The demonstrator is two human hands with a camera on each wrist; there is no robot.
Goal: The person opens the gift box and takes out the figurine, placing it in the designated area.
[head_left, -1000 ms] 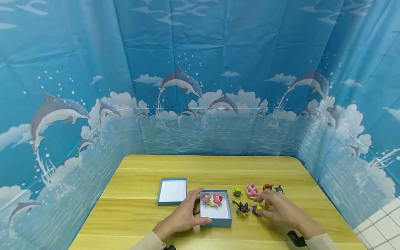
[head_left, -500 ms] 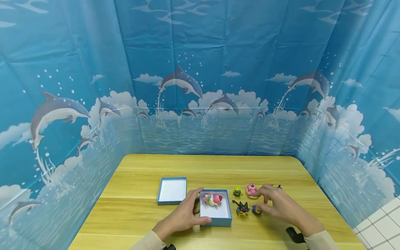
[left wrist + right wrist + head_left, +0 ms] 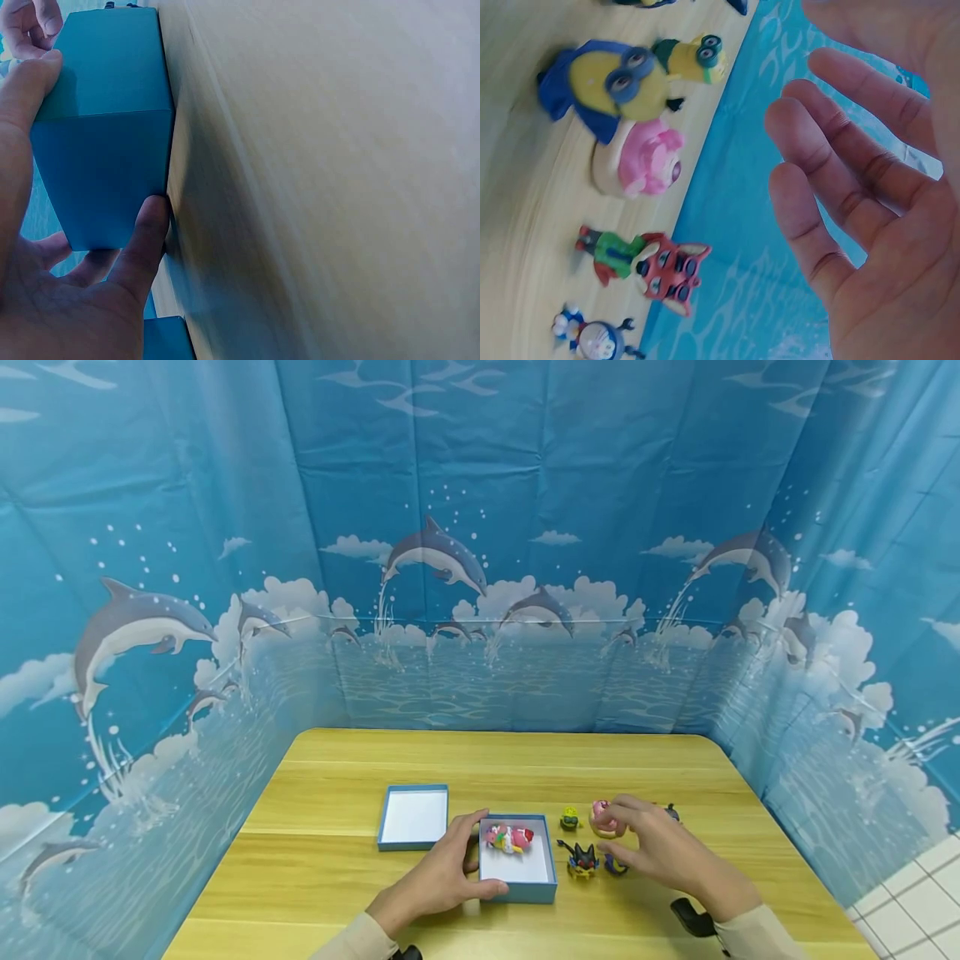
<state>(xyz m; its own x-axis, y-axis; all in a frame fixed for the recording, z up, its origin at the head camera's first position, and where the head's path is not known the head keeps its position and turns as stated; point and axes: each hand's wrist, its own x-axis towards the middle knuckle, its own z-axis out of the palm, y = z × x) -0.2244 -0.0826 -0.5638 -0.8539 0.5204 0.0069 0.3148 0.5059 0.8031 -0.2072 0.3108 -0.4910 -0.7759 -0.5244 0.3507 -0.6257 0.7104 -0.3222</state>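
Left hand (image 3: pixel 438 881) grips the blue box (image 3: pixel 517 883) holding a pink figure (image 3: pixel 508 838); right hand (image 3: pixel 660 852) hovers, fingers spread.

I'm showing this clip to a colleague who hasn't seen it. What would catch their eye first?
Probably the dolphin backdrop wrapped around the wooden table. Next, the left hand gripping the blue box with a pink toy inside, and the right hand hovering open over the small figures beside it.

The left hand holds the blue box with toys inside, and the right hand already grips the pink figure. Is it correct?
Not quite. In the right wrist view the right hand is open, fingers spread above the pink figure, gripping nothing. The left hand does hold the blue box with toys inside.
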